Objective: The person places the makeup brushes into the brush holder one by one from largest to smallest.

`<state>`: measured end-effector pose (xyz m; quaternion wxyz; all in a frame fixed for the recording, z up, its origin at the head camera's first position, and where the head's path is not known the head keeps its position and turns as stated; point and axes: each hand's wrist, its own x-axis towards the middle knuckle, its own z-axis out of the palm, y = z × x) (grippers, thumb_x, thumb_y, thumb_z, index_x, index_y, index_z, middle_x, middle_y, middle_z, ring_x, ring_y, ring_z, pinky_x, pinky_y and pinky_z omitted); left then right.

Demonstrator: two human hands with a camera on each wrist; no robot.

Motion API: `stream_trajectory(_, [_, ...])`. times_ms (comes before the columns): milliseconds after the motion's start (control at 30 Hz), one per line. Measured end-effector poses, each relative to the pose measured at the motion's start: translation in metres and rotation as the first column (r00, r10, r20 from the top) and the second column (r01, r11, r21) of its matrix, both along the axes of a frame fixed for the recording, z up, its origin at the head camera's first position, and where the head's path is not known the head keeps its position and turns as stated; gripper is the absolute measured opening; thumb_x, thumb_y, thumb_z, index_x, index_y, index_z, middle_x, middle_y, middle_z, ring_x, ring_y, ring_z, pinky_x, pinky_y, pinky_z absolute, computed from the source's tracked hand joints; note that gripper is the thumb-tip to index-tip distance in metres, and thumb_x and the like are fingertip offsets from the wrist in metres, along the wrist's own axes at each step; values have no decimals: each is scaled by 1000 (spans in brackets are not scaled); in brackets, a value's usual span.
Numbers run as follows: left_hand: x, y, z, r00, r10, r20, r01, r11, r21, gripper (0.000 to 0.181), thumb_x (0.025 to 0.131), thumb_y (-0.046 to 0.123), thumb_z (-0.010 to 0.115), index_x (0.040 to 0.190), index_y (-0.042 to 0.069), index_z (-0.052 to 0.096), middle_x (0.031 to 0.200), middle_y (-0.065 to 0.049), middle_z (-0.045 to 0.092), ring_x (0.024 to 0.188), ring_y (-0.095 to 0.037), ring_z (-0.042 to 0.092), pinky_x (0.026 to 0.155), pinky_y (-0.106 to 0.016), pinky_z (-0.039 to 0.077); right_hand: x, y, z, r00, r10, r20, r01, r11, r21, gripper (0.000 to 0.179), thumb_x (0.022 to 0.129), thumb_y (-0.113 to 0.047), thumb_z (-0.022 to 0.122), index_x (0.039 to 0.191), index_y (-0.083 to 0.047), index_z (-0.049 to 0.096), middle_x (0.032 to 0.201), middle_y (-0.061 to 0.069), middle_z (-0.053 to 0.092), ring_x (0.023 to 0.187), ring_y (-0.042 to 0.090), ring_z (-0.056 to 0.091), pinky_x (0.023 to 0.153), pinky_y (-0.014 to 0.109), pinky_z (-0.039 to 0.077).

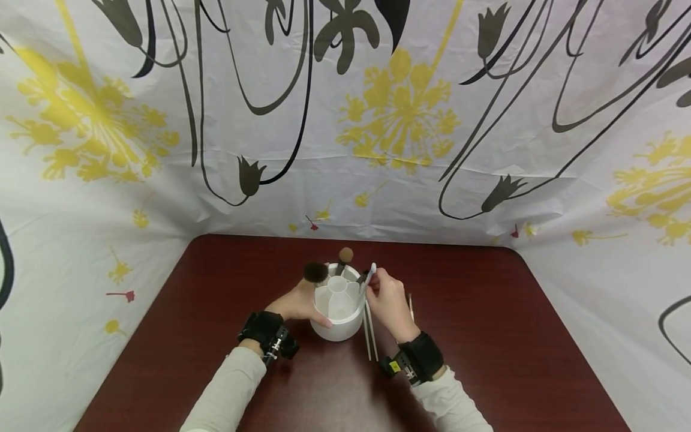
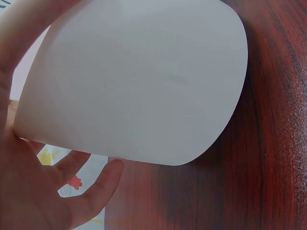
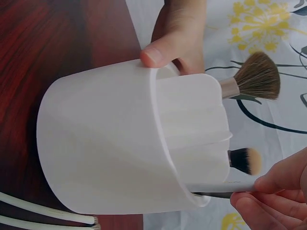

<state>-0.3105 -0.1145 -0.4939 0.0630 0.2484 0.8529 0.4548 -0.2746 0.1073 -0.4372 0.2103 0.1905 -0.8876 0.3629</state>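
Hanging behind and at both sides, a patterned cloth (image 1: 399,114) surrounds a dark red-brown table (image 1: 302,396). Near the middle of the tabletop stands a white divided holder (image 1: 338,330), upright, between the two hands. The left hand (image 1: 300,303) grips it from its left side, thumb near the rim and fingers around the outer wall. The right hand (image 1: 391,300) is at the opposite side, its thumb and fingers pinching the upper part of a slim white tool (image 3: 225,187).

The key relation seems to be tool to rim: the right hand is the nearer one, the holder lies to the left of and below its fingertips, and the tool's long axis runs steeply down from them, its top leaning slightly right. Its lower end meets the holder's right edge.

Inside the holder, a large dark brush (image 3: 259,76) leans left, and a smaller tan-tipped brush (image 3: 245,161) stands toward the far side. Two pale sticks (image 3: 48,210) lie on the table just right of the holder.

The rim hides the tool's lower end, so its compartment cannot be told. A dark sliver beside it is hard to make out. Another thin item (image 1: 411,306) is mostly covered by the right hand. The left wrist view shows only outer wall, cutting off the rim.
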Motion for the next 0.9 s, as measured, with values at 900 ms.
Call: stream_trajectory(900, [4, 1, 9, 1000, -16, 21, 16, 1000, 16, 115, 49, 26, 90, 139, 9, 21, 133, -13, 37, 117, -24, 40, 98, -43, 31, 3, -2, -5, 999, 10, 42, -10, 1000, 4, 21, 78, 2, 65, 96, 2, 56, 84, 12, 64, 73, 18, 63, 61, 27, 51])
